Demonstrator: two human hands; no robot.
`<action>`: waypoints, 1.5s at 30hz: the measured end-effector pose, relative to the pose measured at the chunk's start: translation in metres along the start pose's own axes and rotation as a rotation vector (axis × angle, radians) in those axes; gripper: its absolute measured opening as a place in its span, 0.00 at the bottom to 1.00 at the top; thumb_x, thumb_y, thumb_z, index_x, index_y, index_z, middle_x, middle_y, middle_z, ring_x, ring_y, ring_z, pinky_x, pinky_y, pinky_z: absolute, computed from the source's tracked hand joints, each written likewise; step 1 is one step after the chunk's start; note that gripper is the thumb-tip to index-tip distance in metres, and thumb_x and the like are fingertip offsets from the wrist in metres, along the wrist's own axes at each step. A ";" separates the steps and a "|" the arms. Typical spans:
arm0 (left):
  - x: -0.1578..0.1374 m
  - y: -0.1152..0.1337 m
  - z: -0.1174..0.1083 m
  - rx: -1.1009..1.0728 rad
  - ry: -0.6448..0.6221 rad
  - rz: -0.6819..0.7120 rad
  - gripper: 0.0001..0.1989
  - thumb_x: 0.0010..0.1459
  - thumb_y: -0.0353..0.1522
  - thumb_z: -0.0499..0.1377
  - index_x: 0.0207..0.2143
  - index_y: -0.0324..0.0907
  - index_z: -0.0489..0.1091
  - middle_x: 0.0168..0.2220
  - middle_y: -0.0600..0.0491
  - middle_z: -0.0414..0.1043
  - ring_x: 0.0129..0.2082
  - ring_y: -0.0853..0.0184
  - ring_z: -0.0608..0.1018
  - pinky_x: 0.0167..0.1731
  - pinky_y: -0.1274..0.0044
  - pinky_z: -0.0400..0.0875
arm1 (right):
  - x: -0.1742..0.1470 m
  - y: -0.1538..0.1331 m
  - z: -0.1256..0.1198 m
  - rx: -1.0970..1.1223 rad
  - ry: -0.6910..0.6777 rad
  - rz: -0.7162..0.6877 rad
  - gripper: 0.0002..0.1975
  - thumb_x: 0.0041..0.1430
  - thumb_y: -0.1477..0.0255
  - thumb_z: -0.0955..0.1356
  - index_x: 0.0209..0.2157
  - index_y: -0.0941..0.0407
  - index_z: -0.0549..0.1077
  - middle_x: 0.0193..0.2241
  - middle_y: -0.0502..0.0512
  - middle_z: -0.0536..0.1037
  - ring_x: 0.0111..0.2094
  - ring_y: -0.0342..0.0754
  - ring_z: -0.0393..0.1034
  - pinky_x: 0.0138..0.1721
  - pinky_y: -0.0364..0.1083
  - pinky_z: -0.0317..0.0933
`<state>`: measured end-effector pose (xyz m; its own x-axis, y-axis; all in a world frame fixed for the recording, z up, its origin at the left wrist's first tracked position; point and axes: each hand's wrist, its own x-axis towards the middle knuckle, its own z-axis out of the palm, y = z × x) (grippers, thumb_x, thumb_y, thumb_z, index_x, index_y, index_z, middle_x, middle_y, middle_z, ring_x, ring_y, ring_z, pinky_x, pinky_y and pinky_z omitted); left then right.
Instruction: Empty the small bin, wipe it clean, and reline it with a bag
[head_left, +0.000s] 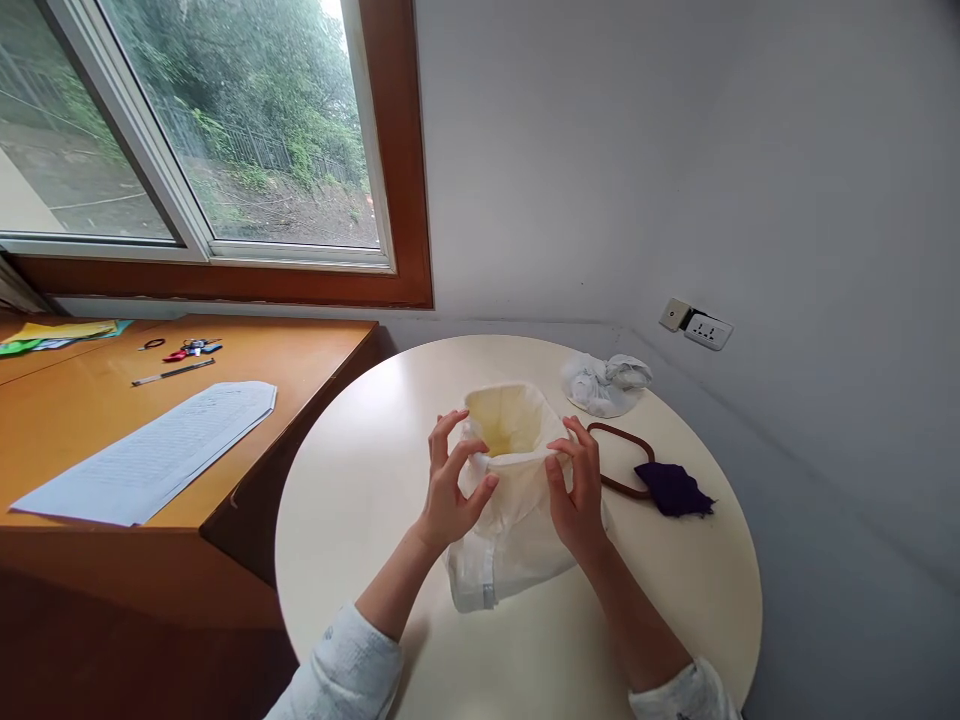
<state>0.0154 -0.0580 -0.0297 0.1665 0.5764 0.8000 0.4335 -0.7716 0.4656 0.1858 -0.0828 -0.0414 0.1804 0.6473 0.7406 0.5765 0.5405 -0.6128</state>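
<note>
A soft white bag [517, 515] stands mouth up on the round table, its rim spread and its lower part slumped toward me. The inside [510, 420] looks pale yellow; what gives it that tint is unclear. My left hand [454, 490] is at the left side of the mouth, fingers curled over the rim and thumb against the outside. On the right side, my right hand [576, 490] pinches the rim between thumb and bent fingers. Beyond it lie a brown oval ring [621, 432] and a dark purple cloth scrap [675, 488] partly over the ring.
A crumpled white plastic bag [604, 383] rests near the far right edge of the round table [352, 480]. Left of it, a wooden desk [315, 345] carries papers [157, 455], a pen [172, 373] and keys [196, 348]. Wall sockets [707, 331] are behind.
</note>
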 end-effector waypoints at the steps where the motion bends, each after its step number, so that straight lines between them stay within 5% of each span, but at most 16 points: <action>1: 0.000 0.000 0.000 -0.001 -0.003 -0.007 0.08 0.56 0.36 0.52 0.37 0.43 0.63 0.56 0.45 0.52 0.58 0.56 0.55 0.58 0.55 0.45 | 0.000 0.001 0.000 0.013 -0.004 0.011 0.05 0.60 0.71 0.59 0.37 0.54 0.64 0.53 0.58 0.60 0.58 0.52 0.51 0.55 0.59 0.49; 8: 0.003 0.000 0.001 -0.081 -0.018 -0.153 0.09 0.60 0.35 0.46 0.36 0.43 0.63 0.56 0.46 0.52 0.58 0.58 0.55 0.56 0.60 0.50 | 0.000 0.006 0.004 0.109 -0.025 0.088 0.06 0.61 0.68 0.57 0.37 0.54 0.61 0.53 0.59 0.60 0.55 0.51 0.55 0.52 0.57 0.52; 14: 0.003 0.000 0.000 -0.216 -0.056 -0.206 0.12 0.61 0.36 0.46 0.45 0.45 0.62 0.59 0.48 0.51 0.60 0.60 0.54 0.57 0.63 0.51 | -0.001 0.007 0.005 0.170 -0.008 0.102 0.08 0.60 0.67 0.58 0.40 0.54 0.62 0.54 0.58 0.60 0.57 0.51 0.53 0.54 0.57 0.50; 21: -0.005 -0.010 0.007 -0.516 -0.018 -0.389 0.39 0.52 0.48 0.54 0.61 0.50 0.40 0.65 0.52 0.34 0.64 0.57 0.39 0.60 0.63 0.40 | -0.003 0.014 0.002 0.336 -0.054 0.224 0.30 0.58 0.58 0.59 0.60 0.52 0.48 0.61 0.57 0.51 0.61 0.52 0.45 0.59 0.57 0.45; 26: -0.005 -0.005 0.012 -0.670 -0.134 -0.462 0.46 0.49 0.46 0.59 0.62 0.51 0.34 0.64 0.48 0.37 0.61 0.54 0.51 0.57 0.63 0.52 | -0.010 0.016 0.009 0.358 -0.174 0.303 0.33 0.58 0.57 0.59 0.61 0.50 0.44 0.62 0.54 0.48 0.62 0.52 0.44 0.59 0.56 0.46; 30: -0.005 -0.004 0.009 -0.633 -0.122 -0.449 0.47 0.47 0.43 0.61 0.62 0.50 0.34 0.64 0.47 0.37 0.61 0.54 0.51 0.57 0.64 0.53 | -0.008 0.016 0.003 0.324 -0.176 0.258 0.32 0.58 0.58 0.59 0.61 0.50 0.44 0.62 0.55 0.49 0.62 0.51 0.43 0.59 0.55 0.43; 33: -0.007 -0.008 0.008 -0.573 -0.137 -0.464 0.49 0.46 0.41 0.63 0.62 0.51 0.33 0.64 0.46 0.37 0.61 0.54 0.52 0.56 0.63 0.54 | 0.000 0.031 -0.010 0.234 -0.057 0.264 0.27 0.61 0.60 0.56 0.60 0.52 0.48 0.59 0.58 0.56 0.59 0.51 0.50 0.57 0.56 0.47; 37: -0.012 -0.015 0.009 -0.454 -0.102 -0.456 0.48 0.44 0.39 0.64 0.61 0.52 0.37 0.63 0.47 0.38 0.61 0.56 0.50 0.58 0.62 0.51 | 0.003 0.076 -0.033 -0.151 0.105 0.300 0.20 0.57 0.66 0.58 0.49 0.58 0.65 0.49 0.62 0.68 0.52 0.52 0.60 0.52 0.56 0.53; 41: -0.015 -0.019 0.010 -0.384 -0.034 -0.412 0.46 0.44 0.37 0.65 0.60 0.51 0.40 0.62 0.48 0.41 0.62 0.57 0.49 0.59 0.62 0.49 | -0.011 0.115 -0.044 -0.492 -0.089 0.402 0.18 0.51 0.69 0.61 0.43 0.59 0.71 0.48 0.65 0.68 0.51 0.58 0.60 0.51 0.61 0.50; 45: -0.015 -0.019 0.009 -0.349 0.002 -0.411 0.43 0.46 0.37 0.64 0.59 0.51 0.42 0.60 0.48 0.44 0.62 0.58 0.49 0.59 0.62 0.49 | -0.023 0.122 -0.042 -0.590 -0.280 0.476 0.16 0.48 0.69 0.63 0.39 0.57 0.73 0.47 0.65 0.68 0.50 0.61 0.60 0.50 0.63 0.46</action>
<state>0.0128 -0.0496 -0.0544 0.0438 0.8494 0.5259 0.1421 -0.5263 0.8383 0.2850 -0.0542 -0.1219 0.3513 0.8893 0.2928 0.8281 -0.1492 -0.5404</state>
